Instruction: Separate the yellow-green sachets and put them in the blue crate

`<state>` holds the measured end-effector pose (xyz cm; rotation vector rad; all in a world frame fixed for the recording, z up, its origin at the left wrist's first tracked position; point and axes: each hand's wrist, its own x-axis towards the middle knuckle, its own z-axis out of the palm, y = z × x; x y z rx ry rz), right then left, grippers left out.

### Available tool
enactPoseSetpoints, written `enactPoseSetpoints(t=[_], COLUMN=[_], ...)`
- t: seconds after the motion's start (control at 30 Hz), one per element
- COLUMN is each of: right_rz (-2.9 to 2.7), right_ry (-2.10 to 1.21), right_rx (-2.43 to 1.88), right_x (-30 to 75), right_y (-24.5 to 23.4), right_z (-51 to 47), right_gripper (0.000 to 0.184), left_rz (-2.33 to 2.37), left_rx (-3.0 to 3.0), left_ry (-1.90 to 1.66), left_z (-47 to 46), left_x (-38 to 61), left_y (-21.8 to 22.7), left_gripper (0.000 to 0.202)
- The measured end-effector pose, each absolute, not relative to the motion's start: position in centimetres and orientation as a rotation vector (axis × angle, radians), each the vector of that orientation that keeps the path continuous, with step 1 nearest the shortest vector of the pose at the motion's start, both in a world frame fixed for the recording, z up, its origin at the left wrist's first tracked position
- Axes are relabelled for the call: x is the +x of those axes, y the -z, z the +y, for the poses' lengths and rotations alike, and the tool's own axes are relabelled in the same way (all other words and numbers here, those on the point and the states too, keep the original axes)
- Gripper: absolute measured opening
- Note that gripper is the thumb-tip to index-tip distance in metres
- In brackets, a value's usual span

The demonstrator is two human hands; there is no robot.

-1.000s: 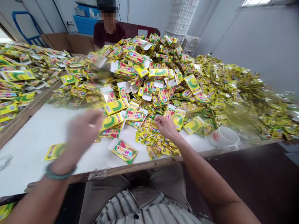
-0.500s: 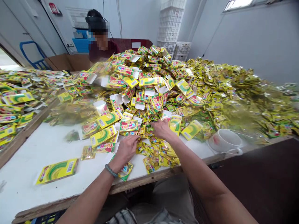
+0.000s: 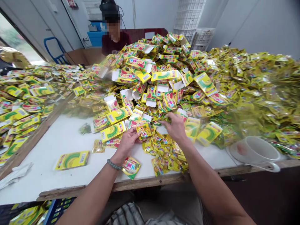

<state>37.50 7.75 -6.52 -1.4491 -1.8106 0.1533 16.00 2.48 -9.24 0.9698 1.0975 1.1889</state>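
Note:
My left hand (image 3: 128, 142), with a beaded bracelet (image 3: 114, 164) at its wrist, pinches a small yellow sachet (image 3: 143, 131) between thumb and fingers. To its right, my right hand (image 3: 176, 125) reaches over the sachets with its fingers bent together; what sits at the fingertips is too small to make out. Below both hands lies a loose spread of yellow sachets (image 3: 170, 153). A TWINS packet (image 3: 131, 167) lies by my left wrist. Yellow and green boxes (image 3: 114, 131) are stacked just left of my left hand.
A high heap of boxes (image 3: 164, 75) rises ahead, with a sachet pile (image 3: 253, 78) on the right. A white mug (image 3: 257, 150) stands near the table edge. One box (image 3: 72, 160) and a white cloth (image 3: 15, 175) lie at left. A person (image 3: 114, 37) is behind the heap.
My left hand has come up slightly and now shows a yellow sachet in its fingers. My right hand has shifted a little away from it. The whole view has swung left.

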Motion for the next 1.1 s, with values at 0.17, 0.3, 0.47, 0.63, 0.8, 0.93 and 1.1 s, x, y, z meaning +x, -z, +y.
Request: enactPoseSetpoints(t=[0.17,0.3,0.47,0.63,0.8,0.93,1.1], right_rz=[-1.630,-1.697,-1.868,-1.912,-1.719,-1.660,-1.665], right_ry=[-0.889,-1.166,-1.209,-1.105,-1.163,-1.156,-1.049], right_rx=[-1.135,-0.978,-0.963,-0.926,-0.933,-0.983,-1.030], right_x=[35.8,35.1,35.0,35.3,35.2,34.0,33.0], right_y=[6.9,7.7,8.2,7.6,7.1,7.9,8.6], right_z=[6.6,6.2,6.1,6.0,5.8,5.6,5.3], right_gripper=[0.039,0.035,0.029,0.024,0.033,0.037,0.033], left_rz=[1.105,1.124,1.102,1.114,1.186,1.086,0.947], left_rx=[1.048,1.108,1.079,1.097,1.239,1.102,1.111], left_ry=[-1.177,-1.114,-1.082,-1.103,-1.151,-1.093,-1.119], left_z=[2.7,2.7,2.5,2.8,3.0,2.6,2.0], left_x=[16.4,16.3,15.8,15.5,15.7,16.0,16.0], left_y=[9.5,9.4,8.8,9.1,9.7,9.4,8.9], left_gripper=[0.044,0.039,0.031,0.030,0.031,0.041,0.040])
